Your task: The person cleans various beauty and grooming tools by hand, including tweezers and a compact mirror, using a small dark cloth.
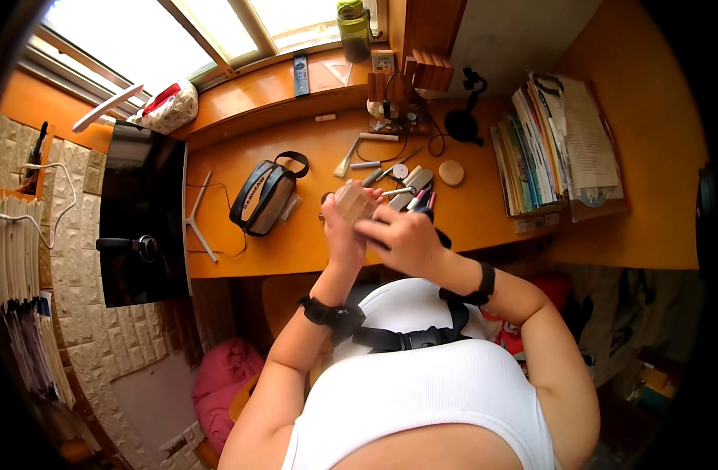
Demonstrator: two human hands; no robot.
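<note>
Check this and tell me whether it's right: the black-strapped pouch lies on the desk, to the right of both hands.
Not quite: the head view shows the black-strapped pouch to the left of both the left hand and the right hand. It does lie on the desk.

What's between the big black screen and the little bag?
The head view shows a white forked stand and a thin dark cable between the screen and the bag.
</note>
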